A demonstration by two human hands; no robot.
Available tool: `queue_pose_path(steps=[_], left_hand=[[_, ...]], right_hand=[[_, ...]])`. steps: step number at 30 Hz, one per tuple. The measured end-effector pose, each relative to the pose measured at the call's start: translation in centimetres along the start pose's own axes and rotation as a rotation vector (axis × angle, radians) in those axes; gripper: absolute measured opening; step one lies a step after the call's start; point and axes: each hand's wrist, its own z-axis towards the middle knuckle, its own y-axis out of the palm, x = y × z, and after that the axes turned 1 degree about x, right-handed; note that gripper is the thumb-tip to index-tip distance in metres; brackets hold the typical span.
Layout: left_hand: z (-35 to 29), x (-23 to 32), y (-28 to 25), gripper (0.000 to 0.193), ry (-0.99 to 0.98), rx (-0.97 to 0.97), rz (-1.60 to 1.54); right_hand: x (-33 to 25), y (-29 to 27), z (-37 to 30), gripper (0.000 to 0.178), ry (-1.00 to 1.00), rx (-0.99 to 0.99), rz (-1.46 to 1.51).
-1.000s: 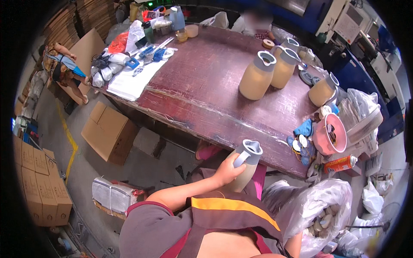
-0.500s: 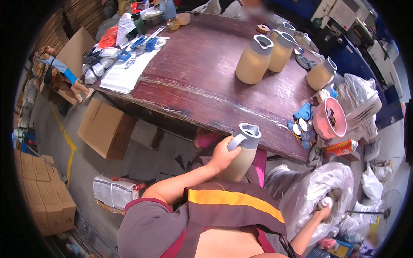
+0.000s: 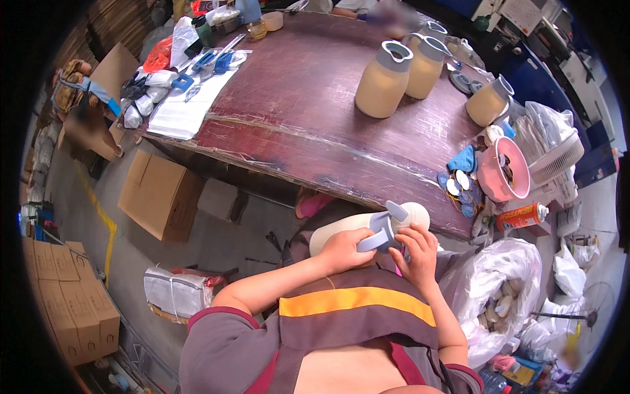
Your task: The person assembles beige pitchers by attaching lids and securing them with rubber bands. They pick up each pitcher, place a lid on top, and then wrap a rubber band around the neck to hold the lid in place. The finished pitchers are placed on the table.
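In front of my body a cream jug [image 3: 331, 232] with a grey-blue collar and handle lies tipped on its side, its mouth to the right. My left hand [image 3: 348, 252] is closed round its handle. At the mouth, my right hand [image 3: 419, 255] grips a cream rounded cap-like piece [image 3: 417, 213], whose exact kind I cannot make out. Part of this piece is behind my fingers. Across the table stand a larger tan jug [image 3: 382, 87] and, behind it, another tan jug [image 3: 424, 69], both with grey collars. A smaller tan jug [image 3: 485, 105] stands at the right.
A dark red table [image 3: 289, 118] stretches ahead of me. On its right edge are a pink basket [image 3: 487, 172] and an orange spray can [image 3: 518, 217]. A clear plastic bag [image 3: 525, 262] of cream pieces sits to my right. Cardboard boxes [image 3: 154, 197] stand on the left floor; a person [image 3: 82, 85] is beyond.
My right hand has come out of the plastic bag with a cream piece and up to the jug's mouth. The jug has gone from upright to lying sideways in my left hand.
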Motion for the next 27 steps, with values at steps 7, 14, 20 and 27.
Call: queue_pose_path(steps=[7, 14, 20, 27], left_hand=[[0.0, 0.0, -1.4, 0.027, 0.017, -0.091, 0.005], [1.7, -1.0, -1.0, 0.026, 0.016, 0.112, -0.102], [2.3, -0.7, -1.2, 0.028, -0.005, 0.086, -0.097], [2.7, -0.6, -1.3, 0.029, -0.050, 0.080, -0.075]], right_hand=[[2.2, 3.4, 1.9, 0.040, 0.441, -0.007, 0.440], [10.9, 6.0, 3.7, 0.068, 0.354, 0.274, -0.429], [14.9, 7.8, 3.4, 0.071, 0.415, 0.170, -0.274], [10.0, 4.4, 6.2, 0.058, 0.603, 0.035, 0.320]])
